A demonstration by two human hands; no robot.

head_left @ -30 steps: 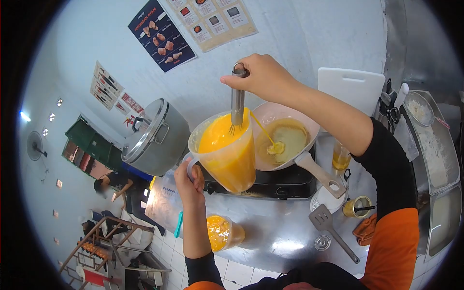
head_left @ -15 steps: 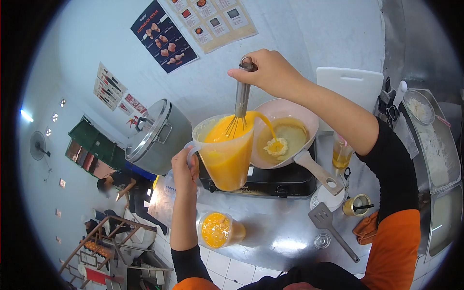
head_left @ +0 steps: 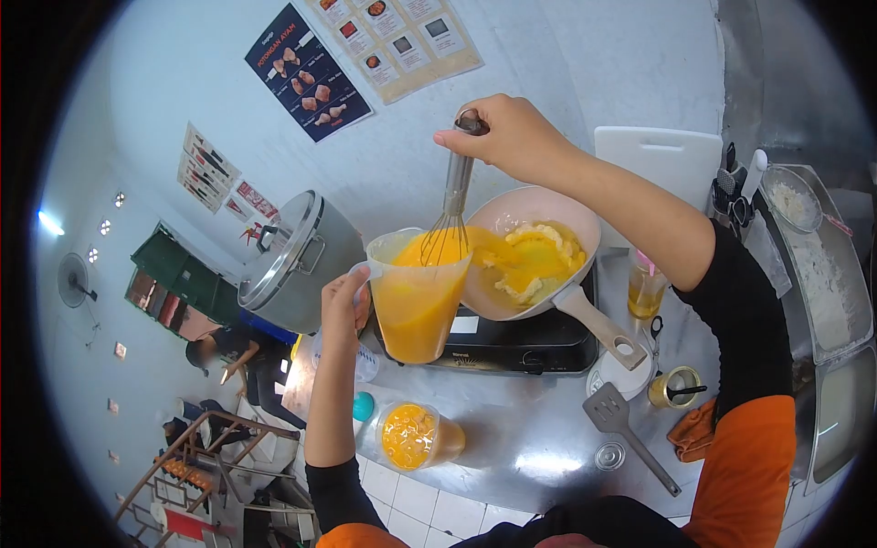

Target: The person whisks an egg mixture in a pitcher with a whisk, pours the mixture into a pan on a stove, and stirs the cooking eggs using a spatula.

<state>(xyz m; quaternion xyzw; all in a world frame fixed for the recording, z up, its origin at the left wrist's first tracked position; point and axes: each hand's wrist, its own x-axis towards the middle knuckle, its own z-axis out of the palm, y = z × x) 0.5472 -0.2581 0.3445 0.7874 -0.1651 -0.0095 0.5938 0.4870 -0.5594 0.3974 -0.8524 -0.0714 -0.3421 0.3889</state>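
Jug (head_left: 411, 320) of yellow liquid (head_left: 494, 247): it is held aloft above the steel desk (head_left: 539, 438), tilted, its lip over the near-left side of the pan (head_left: 496, 208). Below that pan, on the desk, sits the black stove (head_left: 525, 354). The yellow liquid runs over the jug's lip into the pan, where a pale, puffed border rings a brighter yellow pool.

The jug, well filled, should feel heavy and pull on the wrist, the load shifting as it tips. Its thin, translucent plastic looks slightly flexible rather than fragile; any drips would make the side slippery. The side handle is the sound place to take hold, with a palm beneath the base if steadying is wanted. The left hand (head_left: 345, 301) is closed around that handle.

The metal whisk (head_left: 458, 178) looks light, with a stiff handle and springy wires. The right hand (head_left: 512, 132) grips it at the top, near the hanging loop, its wires down in the jug's mouth.

On the wall (head_left: 548, 82), the dark poster (head_left: 309, 73) reads "POTONGAN AYAM"; the neighbouring beige sheet (head_left: 399, 41) carries captions too small to read. A white label (head_left: 464, 325) on the stove shows no legible text, and the stove's tiny front lettering is unclear.
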